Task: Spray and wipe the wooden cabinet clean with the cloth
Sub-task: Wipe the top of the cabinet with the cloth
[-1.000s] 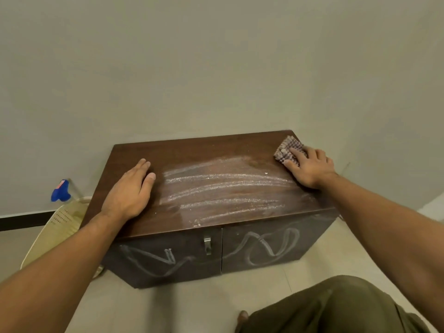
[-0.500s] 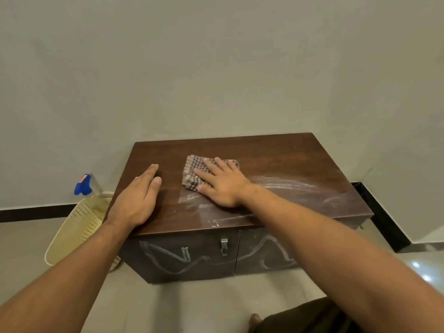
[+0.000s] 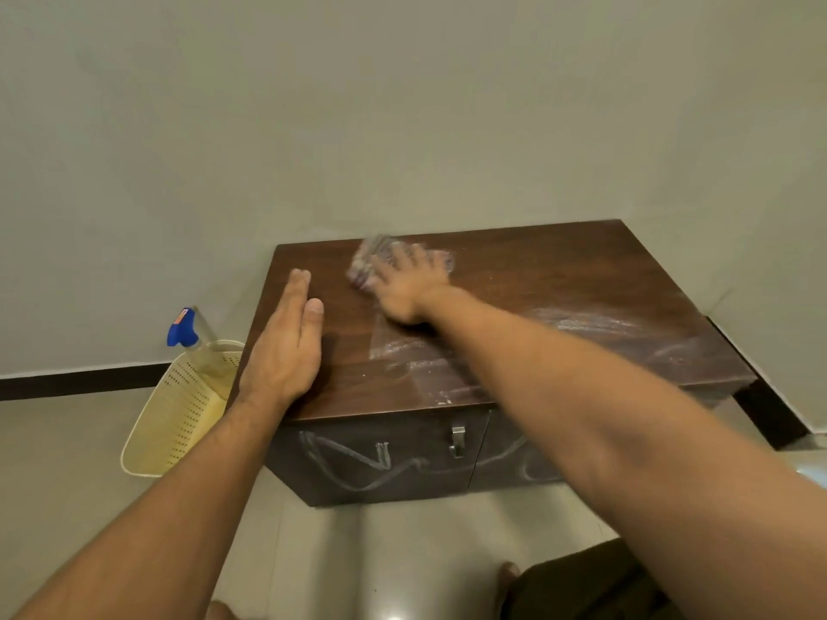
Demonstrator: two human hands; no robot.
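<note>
While right hand [image 3: 409, 288] presses cloth [image 3: 363, 265] beneath spread fingers [image 3: 418, 258], left hand [image 3: 286, 346] flat on cabinet [image 3: 559, 270]

One wooden cabinet [image 3: 537, 284] stands here, with one metal handle [image 3: 457, 442] on its front. On the cabinet top are one cloth [image 3: 364, 261] and two hands: left hand [image 3: 282, 351], right hand [image 3: 409, 284]. Left of the cabinet are one basket [image 3: 147, 422] and one spray bottle [image 3: 181, 331].
</note>
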